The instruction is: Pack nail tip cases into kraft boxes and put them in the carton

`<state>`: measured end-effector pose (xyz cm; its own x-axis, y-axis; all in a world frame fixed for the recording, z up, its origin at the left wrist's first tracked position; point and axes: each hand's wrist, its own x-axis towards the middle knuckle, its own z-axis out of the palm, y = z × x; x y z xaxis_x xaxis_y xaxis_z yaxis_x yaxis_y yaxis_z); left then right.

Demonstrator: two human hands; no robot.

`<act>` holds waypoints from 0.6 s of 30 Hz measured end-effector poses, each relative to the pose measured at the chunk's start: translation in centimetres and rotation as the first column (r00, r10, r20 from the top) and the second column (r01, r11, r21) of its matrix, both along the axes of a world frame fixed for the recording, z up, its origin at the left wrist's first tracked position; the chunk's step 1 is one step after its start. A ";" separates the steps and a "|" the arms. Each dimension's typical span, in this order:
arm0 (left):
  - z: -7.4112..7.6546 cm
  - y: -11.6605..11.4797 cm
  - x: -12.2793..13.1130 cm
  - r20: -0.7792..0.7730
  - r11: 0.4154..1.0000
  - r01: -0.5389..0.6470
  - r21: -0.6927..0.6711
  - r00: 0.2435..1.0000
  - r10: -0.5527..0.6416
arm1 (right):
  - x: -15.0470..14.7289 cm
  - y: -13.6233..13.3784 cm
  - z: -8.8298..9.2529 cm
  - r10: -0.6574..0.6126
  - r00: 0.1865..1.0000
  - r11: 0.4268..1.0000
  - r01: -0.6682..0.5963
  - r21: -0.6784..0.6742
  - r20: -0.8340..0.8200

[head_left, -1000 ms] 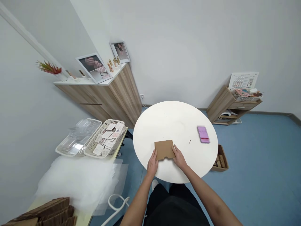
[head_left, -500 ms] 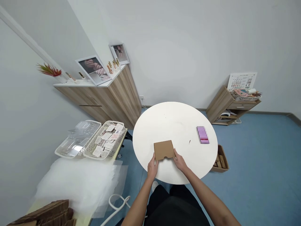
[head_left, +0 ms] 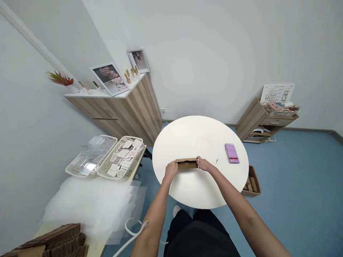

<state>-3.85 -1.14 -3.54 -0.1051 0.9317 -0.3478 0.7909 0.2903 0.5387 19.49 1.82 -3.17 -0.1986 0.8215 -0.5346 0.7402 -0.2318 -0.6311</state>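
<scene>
Head view: left hand (head_left: 170,170), right hand (head_left: 204,164) grip cardboard box (head_left: 187,164).

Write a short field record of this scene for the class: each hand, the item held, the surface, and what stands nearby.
left hand: grips the left end of the cardboard box
right hand: grips the right end of the same box
held item: cardboard box, brown, tilted so mainly a narrow side shows
surface: round table, white
also on table: pink item, blurred
left of table: basket of cards; clear tray
right of table: carton on the floor
</scene>
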 end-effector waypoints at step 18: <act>-0.2 4.5 -1.2 0.004 0.996 -0.092 -0.012 0.996 0.092 | -1.6 6.2 1.7 -0.003 1.000 0.990 0.002 -0.142 -0.012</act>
<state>-5.08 3.36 -3.77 -0.1889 0.9140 -0.3591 0.7580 0.3682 0.5384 17.89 7.98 -1.45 -0.2040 0.7381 -0.6431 0.7320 -0.3212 -0.6008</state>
